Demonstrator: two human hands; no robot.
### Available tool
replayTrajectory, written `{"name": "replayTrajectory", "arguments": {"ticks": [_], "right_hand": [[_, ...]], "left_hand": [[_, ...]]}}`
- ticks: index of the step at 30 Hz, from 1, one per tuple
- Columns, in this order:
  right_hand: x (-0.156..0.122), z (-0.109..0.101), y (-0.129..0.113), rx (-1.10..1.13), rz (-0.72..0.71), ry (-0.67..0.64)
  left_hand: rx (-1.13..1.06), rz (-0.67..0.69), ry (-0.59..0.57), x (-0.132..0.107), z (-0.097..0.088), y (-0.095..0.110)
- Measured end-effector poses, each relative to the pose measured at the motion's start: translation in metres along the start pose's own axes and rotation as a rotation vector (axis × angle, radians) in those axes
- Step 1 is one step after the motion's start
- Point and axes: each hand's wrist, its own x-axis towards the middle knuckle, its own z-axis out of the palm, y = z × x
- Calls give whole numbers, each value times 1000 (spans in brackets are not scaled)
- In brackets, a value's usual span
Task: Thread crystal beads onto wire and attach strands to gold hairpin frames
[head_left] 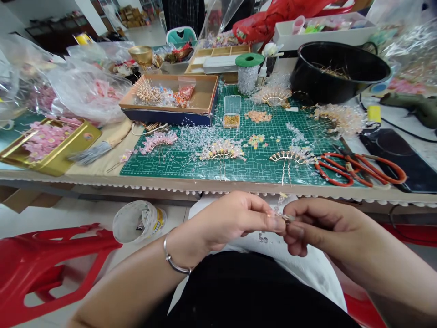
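My left hand (pixel 232 218), with a silver bangle (pixel 172 255) on the wrist, pinches a small piece of beaded wire (pixel 284 217) between thumb and fingertips. My right hand (pixel 317 226) meets it from the other side, and its curled fingertips also grip the piece. The piece is mostly hidden by my fingers. Both hands are over my lap, below the table's front edge. Finished fan-shaped beaded hairpins (pixel 221 152) lie on a green cutting mat (pixel 191 169) beyond them.
On the table are orange-handled scissors (pixel 355 169), a black pot (pixel 337 70), a cardboard box (pixel 169 93) of beads, and a gold tray (pixel 48 148) of pink flowers. Below, a red plastic chair (pixel 51 269) and a white plastic tub (pixel 138 222) stand on the floor.
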Motion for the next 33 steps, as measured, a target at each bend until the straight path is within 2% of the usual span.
{"name": "replayTrajectory", "arguments": {"ticks": [2,5,11,17,19,21,24,26,29,33], "right_hand": [[4,-6,3,109,17,-69],[7,-11,8,206,44,-91],[8,-12,7,206,94,-85],[11,-13,8,173,56,-80],[12,-12,8,61,7,-39],[11,-8,7,-204,-83,72],[7,1,5,-710,-296,264],[4,8,4,-905,-460,312],[1,13,3,-1002,-608,309],[3,10,0,-1000,-650,252]], "left_hand": [[-17,-30,-28,0,-2,-1],[1,-47,-29,1,-6,-4],[-30,-11,-7,1,-11,-7],[125,80,149,1,-12,-5],[91,119,163,2,-11,-5],[68,128,177,3,-10,-4],[101,101,198,4,-8,-1],[125,90,197,5,-7,0],[118,90,179,6,-7,2],[46,45,74,7,-13,0]]}}
